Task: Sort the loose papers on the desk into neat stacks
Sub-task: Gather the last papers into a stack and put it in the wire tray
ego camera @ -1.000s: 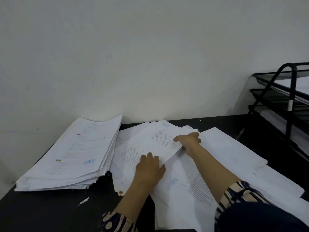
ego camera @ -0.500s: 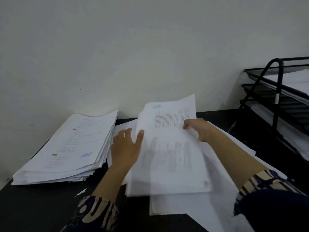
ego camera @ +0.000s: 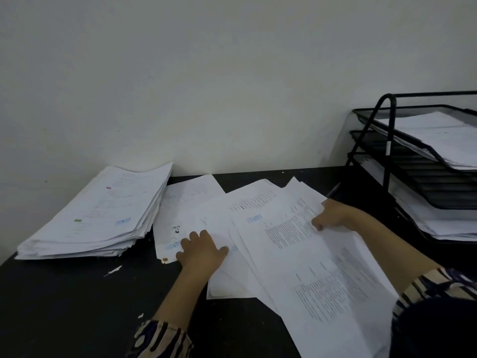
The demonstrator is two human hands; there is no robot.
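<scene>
Loose white printed papers [ego camera: 258,228] lie fanned and overlapping across the middle of the black desk [ego camera: 64,301]. A thick, fairly even stack of papers [ego camera: 98,215] lies at the left by the wall. My left hand [ego camera: 202,250] rests palm down on the left part of the fan, its fingers spread over a sheet with blue lettering. My right hand [ego camera: 333,215] is at the fan's right side, fingers curled over the edge of the top printed sheet [ego camera: 296,236].
A black wire paper tray rack [ego camera: 387,151] with several tiers holding paper stands at the right edge. A thin pen-like object [ego camera: 334,190] lies just beyond my right hand. Small paper scraps [ego camera: 113,270] dot the desk front. A pale wall bounds the back.
The bundle of sheets held up between both hands half a second ago now lies flat on the fan. Both hands have come down onto the papers.
</scene>
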